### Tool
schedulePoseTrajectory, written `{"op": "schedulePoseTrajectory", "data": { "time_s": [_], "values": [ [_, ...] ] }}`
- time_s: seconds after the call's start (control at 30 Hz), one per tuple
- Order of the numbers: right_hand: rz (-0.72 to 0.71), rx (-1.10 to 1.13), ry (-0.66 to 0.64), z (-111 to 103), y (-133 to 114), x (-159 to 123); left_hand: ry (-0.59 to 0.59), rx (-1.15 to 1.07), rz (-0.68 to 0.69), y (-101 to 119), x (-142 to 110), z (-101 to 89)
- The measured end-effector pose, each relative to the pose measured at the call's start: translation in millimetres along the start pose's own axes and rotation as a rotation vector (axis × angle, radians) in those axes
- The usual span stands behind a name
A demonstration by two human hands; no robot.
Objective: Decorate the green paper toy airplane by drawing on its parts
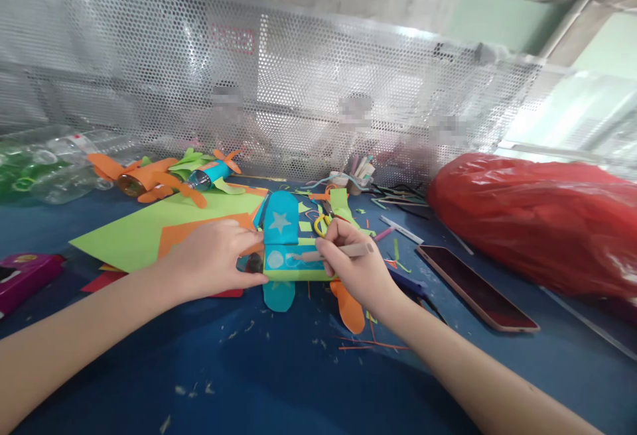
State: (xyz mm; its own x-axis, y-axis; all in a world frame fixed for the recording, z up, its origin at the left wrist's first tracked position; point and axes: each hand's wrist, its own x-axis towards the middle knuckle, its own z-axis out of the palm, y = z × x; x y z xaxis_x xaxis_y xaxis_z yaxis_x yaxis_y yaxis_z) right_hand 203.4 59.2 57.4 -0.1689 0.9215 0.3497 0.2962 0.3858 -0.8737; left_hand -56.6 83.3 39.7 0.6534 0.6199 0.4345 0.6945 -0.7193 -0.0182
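Short of the far edge of the blue worktop (239,369), a blue-and-lime paper-wrapped bottle model (293,276) lies between the hands, its long axis left to right. The left hand (213,256) pinches its left end; the right hand (355,277) — nearer the other end — grips a slim beige pen (355,249), tip at the blue panel (306,250).

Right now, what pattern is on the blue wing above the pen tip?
The blue wing carries one pale star, seen best in the head view.

A head camera is looking forward and down over a nearby table (243,382). It is facing a perforated screen (308,50).
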Motion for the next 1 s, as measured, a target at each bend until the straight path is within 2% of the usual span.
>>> {"op": "schedulePoseTrajectory", "data": {
  "time_s": [1.0],
  "values": [
    [0.02, 0.029, -0.017, 1.5, -0.7, -0.7, 0.02, -0.001, 0.009, -0.7, 1.3, 0.7]
  ]
}}
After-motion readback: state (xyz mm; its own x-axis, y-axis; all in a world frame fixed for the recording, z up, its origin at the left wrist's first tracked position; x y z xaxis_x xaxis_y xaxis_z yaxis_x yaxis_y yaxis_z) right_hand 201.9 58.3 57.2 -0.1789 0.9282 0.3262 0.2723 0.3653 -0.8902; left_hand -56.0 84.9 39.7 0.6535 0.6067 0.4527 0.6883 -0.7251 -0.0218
